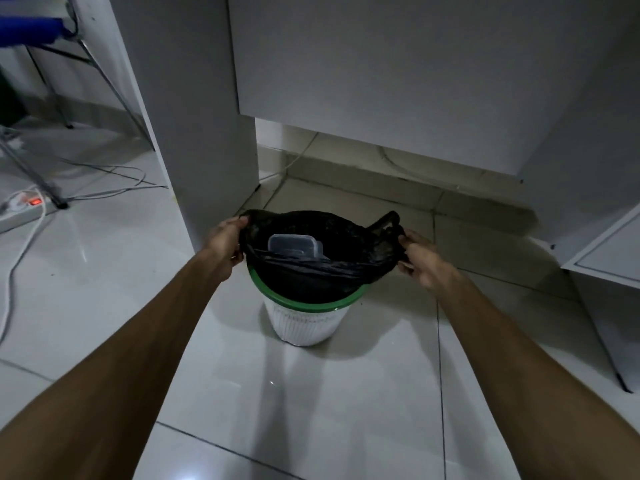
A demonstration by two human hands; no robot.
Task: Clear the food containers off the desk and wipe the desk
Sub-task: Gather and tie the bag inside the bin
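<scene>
Far left, well apart from the action, a power strip w/ a red lit switch lies on the tile floor, cables trailing toward the near side – not in the way. Next, the left hand is pinched shut on the left rim of the black bin bag, fingers curled over the plastic. The bag lines a white ribbed bin w/ a green rim, standing on the floor just in front of the white desk panel. Inside the bag, toward its left-centre, sits a clear plastic food container, lid on as far as I can tell, tilted a bit – so at least one container is off the desk & in the bin. On the right, the right hand is closed on the bag's right edge by its handle loop. Handling, my guess: bag is thin, soft, slippery film – goes slack & tears if yanked, so hold it by bunched rim or handle loops, both sides evenly, not by one finger of film. Container looks light, semi-stiff, probably empty-ish; its corners could poke the film. Load seems light overall, so lifting or tying should need little force. Far right, an open white cabinet door near the bin. Desk top not in view, so can't tell whether wiping is done
</scene>
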